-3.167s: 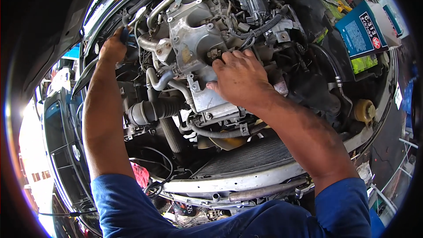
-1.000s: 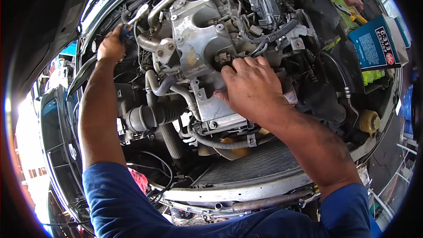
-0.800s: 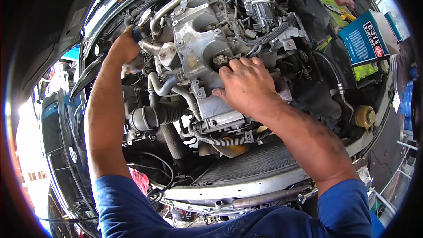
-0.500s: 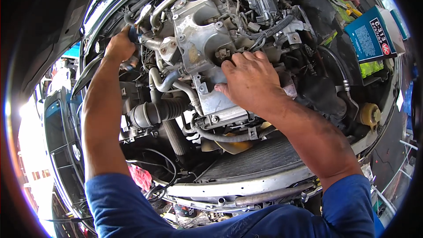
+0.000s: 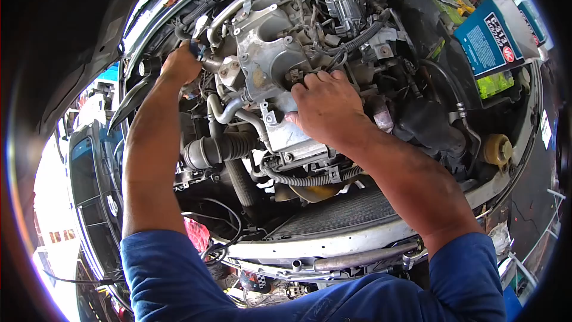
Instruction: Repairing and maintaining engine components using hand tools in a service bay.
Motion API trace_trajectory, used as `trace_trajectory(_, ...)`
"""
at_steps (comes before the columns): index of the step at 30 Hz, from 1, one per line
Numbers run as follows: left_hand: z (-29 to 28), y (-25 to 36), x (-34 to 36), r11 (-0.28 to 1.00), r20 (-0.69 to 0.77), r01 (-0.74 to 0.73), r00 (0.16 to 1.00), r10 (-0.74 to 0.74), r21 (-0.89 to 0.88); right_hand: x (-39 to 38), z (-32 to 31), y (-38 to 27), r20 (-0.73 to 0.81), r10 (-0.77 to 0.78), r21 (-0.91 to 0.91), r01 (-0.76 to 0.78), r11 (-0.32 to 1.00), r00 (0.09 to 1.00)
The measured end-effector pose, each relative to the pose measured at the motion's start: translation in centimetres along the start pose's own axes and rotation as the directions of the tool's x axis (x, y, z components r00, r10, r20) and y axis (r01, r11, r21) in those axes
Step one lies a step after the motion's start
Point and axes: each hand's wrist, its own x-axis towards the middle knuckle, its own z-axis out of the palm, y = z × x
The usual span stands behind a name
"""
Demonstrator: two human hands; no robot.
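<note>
My left hand [image 5: 182,65] is closed at the left side of the engine, beside a metal pipe [image 5: 210,63]. A small blue-and-dark piece [image 5: 195,49] shows at its fingers; most of what it grips is hidden. My right hand [image 5: 329,106] rests on the grey metal engine cover [image 5: 262,62], fingers curled over its edge and thumb lying apart on the lower part. The fingertips are out of sight. A small brown connector [image 5: 294,76] sits just beside those fingers.
A ribbed air hose [image 5: 229,146] runs below my left forearm. Nearer lie a corrugated tube [image 5: 298,179], the radiator [image 5: 333,211] and the pale front crossmember [image 5: 322,245]. At right stand a blue-and-white box [image 5: 491,39] and a yellowish reservoir cap [image 5: 498,149]. The raised hood [image 5: 65,42] borders the left.
My left hand has shifted slightly right, toward the metal pipe, still closed. My right hand keeps its place on the engine cover. The whole view has turned a little.
</note>
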Motion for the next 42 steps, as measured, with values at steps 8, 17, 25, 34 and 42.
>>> trace_trajectory(8, 0.9, -4.4, 0.5, 0.983, -0.138, 0.07, 0.989, -0.047, 0.167, -0.5, 0.0, -0.5, -0.156, -0.075, -0.001, 0.076, 0.997, 0.985)
trace_trajectory(17, -1.6, 3.7, 2.1, 0.885, 0.283, -0.359, 0.918, 0.277, 0.297, -0.2, -0.4, -0.6, -0.064, 0.008, -0.001, -0.008, 1.0, 0.998)
trace_trajectory(25, -0.6, 1.1, -1.1, 0.992, 0.004, 0.102, 0.995, -0.102, 0.08, -0.4, 0.2, -0.1, -0.098, -0.031, -0.005, 0.031, 1.0, 0.995)
trace_trajectory(34, 1.3, -3.9, 1.2, 0.985, -0.071, 0.08, 0.995, -0.07, 0.154, -0.3, 0.7, 0.0, -0.199, -0.063, 0.023, 0.069, 0.997, 0.978)
trace_trajectory(42, -1.9, 4.5, 1.7, 0.748, 0.341, -0.46, 0.882, 0.324, 0.479, -0.2, 0.0, -0.9, -0.142, -0.036, -0.015, 0.034, 0.999, 0.989)
